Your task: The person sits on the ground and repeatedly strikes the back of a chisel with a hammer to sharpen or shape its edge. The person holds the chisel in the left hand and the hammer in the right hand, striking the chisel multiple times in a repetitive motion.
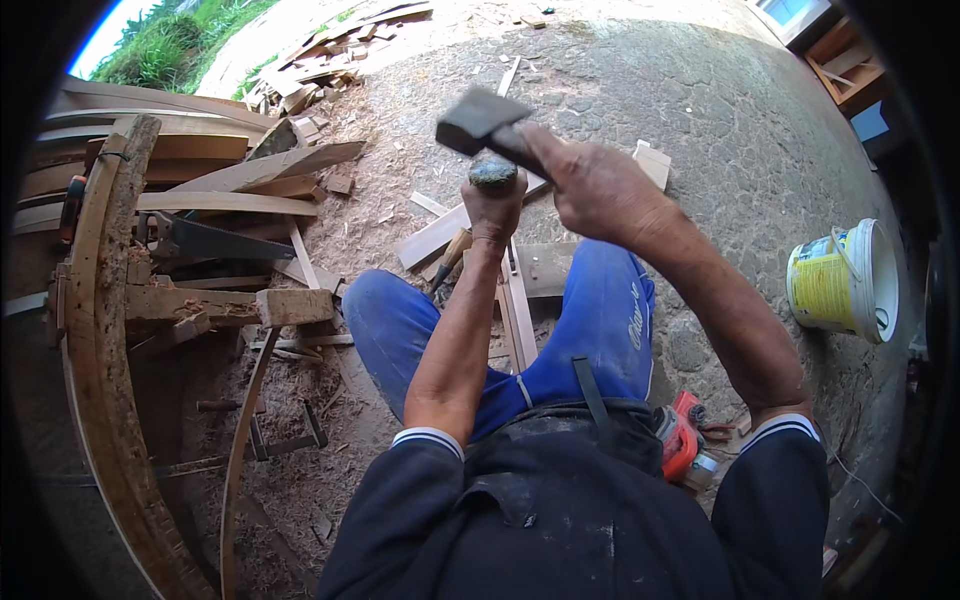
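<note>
Raised in front of me, my right hand [600,190] is closed round the handle of a hammer [482,118] with a blocky dark metal head. The head hangs just above and beyond the worn, rounded butt of a thick chisel-like tool handle [493,176]. My left hand [493,212] is wrapped in a fist round that handle; its lower end is hidden beneath the fist. Below lie pale wooden pieces, among them a flat board [432,236] and a narrow strip [517,315] between my legs. A wooden-handled tool [452,255] lies beside my left forearm.
At left stand a curved timber [100,330] and stacked planks [240,202], with a handsaw [235,243] on them. Wood offcuts [300,90] lie farther off. A white bucket [860,285] stands at right; a red power tool [682,440] lies by my right hip.
</note>
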Motion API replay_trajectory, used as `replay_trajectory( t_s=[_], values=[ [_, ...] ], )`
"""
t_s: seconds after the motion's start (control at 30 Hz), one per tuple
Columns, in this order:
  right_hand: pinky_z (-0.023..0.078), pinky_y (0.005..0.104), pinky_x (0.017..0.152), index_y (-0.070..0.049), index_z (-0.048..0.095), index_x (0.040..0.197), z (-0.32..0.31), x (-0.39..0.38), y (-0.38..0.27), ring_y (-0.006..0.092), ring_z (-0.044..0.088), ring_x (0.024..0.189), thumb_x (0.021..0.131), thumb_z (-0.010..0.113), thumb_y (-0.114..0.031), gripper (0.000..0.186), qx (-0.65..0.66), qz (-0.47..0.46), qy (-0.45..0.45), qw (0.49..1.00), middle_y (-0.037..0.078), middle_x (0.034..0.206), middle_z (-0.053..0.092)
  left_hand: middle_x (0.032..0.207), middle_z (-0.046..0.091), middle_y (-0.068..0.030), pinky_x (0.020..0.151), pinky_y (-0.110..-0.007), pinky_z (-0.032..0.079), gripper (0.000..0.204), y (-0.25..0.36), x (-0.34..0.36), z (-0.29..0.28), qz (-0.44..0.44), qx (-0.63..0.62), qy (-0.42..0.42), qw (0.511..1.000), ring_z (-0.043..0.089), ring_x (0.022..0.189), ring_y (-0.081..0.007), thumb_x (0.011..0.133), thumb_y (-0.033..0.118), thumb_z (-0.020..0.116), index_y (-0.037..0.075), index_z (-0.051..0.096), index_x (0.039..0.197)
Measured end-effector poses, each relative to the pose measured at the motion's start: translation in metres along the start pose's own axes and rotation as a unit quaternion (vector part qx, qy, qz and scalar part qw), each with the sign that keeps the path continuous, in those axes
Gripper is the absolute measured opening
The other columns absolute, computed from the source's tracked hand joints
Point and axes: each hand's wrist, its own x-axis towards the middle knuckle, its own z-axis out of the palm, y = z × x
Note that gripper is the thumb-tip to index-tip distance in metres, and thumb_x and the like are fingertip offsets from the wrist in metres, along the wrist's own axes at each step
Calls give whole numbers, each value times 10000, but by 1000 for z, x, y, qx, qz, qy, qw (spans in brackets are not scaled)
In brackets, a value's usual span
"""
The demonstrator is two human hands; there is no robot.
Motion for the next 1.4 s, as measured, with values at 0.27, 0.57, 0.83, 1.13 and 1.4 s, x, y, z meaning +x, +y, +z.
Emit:
replay_trajectory(
  t_s=[0.27, 0.57, 0.83, 1.13, 1.4],
  values=[
    [553, 458, 970, -93, 447, 1513, -38, -73, -16, 403, 708, 1116, 875, 701, -49, 688, 241, -59, 125, 961, 250, 1188, 708, 787, 710, -107, 719, -364, 555, 232, -1, -17, 10, 15, -42, 75, 996, 715, 746, -244, 801, 174, 808, 25, 647, 877],
    [545, 553, 812, -85, 422, 1447, 26, -44, 7, 465, 717, 927, 856, 636, -26, 632, 183, 47, -61, 980, 278, 998, 712, 918, 728, -108, 739, -364, 563, 241, 16, -54, 11, 109, -81, 116, 984, 727, 792, -231, 800, 119, 804, 35, 691, 996],
    [545, 504, 952, -55, 425, 1481, 140, -78, 72, 481, 678, 1103, 870, 665, -64, 656, 281, 170, 56, 943, 310, 1199, 679, 604, 636, -85, 582, -359, 541, 256, -36, 71, 26, -103, -97, 82, 987, 667, 576, -207, 843, 202, 784, 8, 651, 741],
    [534, 552, 950, -40, 422, 1466, 172, -86, 90, 512, 659, 1076, 876, 675, -70, 643, 259, 207, 38, 943, 333, 1140, 680, 634, 559, 24, 407, -255, 393, 354, -52, 100, 29, -375, -171, -304, 859, 522, 479, -87, 920, 376, 784, 98, 606, 792],
    [527, 577, 937, -61, 429, 1451, 168, -76, 91, 537, 652, 1059, 892, 664, -110, 608, 254, 197, 6, 947, 352, 1096, 681, 774, 722, -16, 685, -318, 544, 260, 45, 37, -12, 67, -91, 29, 993, 652, 691, -110, 876, 258, 860, 38, 722, 863]
  ],
)
